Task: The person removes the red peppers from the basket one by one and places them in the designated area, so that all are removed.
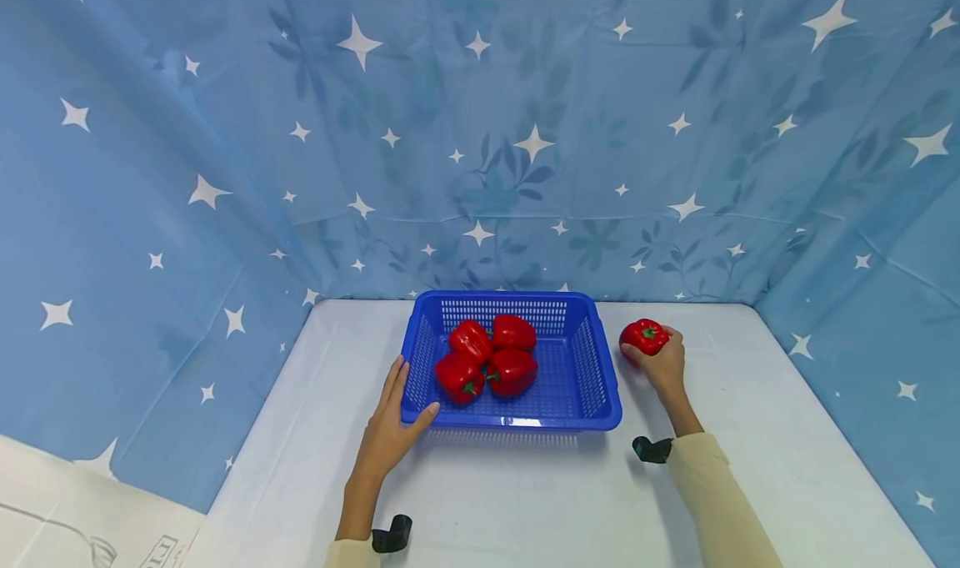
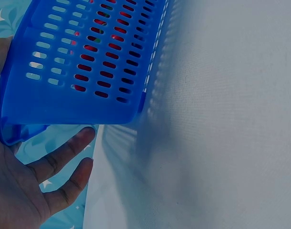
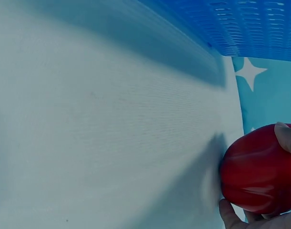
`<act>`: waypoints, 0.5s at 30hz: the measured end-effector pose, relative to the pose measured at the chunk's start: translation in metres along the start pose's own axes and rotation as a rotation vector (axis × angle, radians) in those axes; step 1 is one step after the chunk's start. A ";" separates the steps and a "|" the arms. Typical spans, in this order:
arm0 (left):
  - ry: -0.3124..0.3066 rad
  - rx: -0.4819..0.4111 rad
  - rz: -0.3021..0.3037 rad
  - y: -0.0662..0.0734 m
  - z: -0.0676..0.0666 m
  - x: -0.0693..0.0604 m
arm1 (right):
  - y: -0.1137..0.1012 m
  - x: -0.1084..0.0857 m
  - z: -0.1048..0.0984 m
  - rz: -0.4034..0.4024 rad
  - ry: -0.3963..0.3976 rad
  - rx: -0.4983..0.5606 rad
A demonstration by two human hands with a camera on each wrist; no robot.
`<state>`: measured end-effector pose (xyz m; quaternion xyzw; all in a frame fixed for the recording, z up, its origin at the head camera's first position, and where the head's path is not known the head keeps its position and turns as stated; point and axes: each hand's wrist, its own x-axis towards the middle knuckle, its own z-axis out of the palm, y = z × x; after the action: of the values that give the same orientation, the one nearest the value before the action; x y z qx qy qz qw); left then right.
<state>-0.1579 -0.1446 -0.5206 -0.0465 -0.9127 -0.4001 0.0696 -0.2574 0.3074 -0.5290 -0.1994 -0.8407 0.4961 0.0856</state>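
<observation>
A blue plastic basket (image 1: 577,422) stands on the white table with several red bell peppers (image 1: 512,373) in its left and middle part. At the basket's front left corner is my left hand (image 1: 386,439), its fingers straight along the left side and its thumb over the front rim. The left wrist view shows two spread fingers (image 2: 64,152) beside the basket's slotted wall (image 2: 88,95). To the right of the basket, my right hand (image 1: 663,364) grips another red bell pepper (image 1: 643,334), thumb on one side and fingers on the other. Whether this pepper touches the table I cannot tell.
The white table (image 1: 517,501) reaches back to a blue curtain (image 1: 450,134) with white stars, which also hangs at both sides. Table surface lies between the basket and the right-hand pepper. Small black devices (image 1: 393,535) are worn on both wrists.
</observation>
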 end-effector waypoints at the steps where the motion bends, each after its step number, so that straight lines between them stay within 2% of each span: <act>1: 0.001 0.000 0.002 0.000 0.000 0.000 | 0.001 0.000 0.001 0.001 0.001 -0.007; 9: -0.010 -0.014 -0.003 -0.001 0.001 0.001 | 0.005 0.000 0.002 -0.018 0.022 -0.036; 15: -0.010 -0.012 -0.003 -0.001 0.000 0.001 | 0.005 0.001 0.002 -0.022 0.000 -0.051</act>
<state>-0.1587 -0.1452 -0.5214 -0.0478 -0.9106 -0.4056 0.0642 -0.2571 0.3086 -0.5346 -0.1922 -0.8554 0.4733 0.0861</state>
